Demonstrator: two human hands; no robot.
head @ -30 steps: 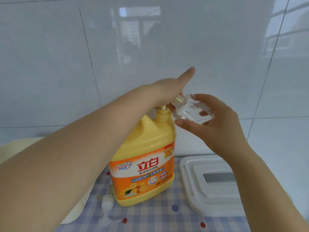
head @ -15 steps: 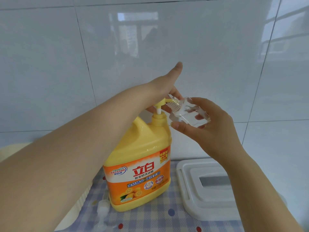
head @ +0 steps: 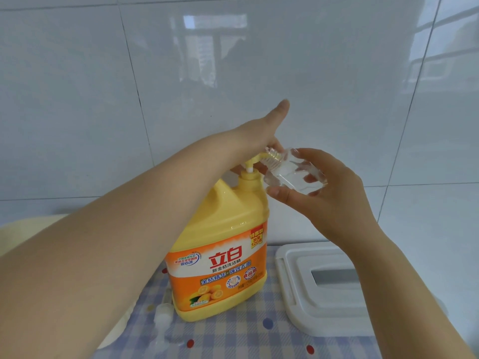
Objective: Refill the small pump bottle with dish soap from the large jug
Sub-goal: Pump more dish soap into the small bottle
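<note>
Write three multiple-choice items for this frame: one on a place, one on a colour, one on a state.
1. Where does the loose pump lie?
A. On the cloth, left of the jug
B. On the white box
C. In the bottle

2. What colour is the jug's cap?
A. Blue
B. Yellow
C. Red

3. How is the bottle held?
A. Upright on the cloth
B. Tilted, neck at the jug's spout
C. Upside down over the box

Key: 1 A, the pump lies on the cloth beside the jug. 2 B, the cap is yellow. 3 B, the right hand holds the bottle tilted towards the spout under the left hand.
</note>
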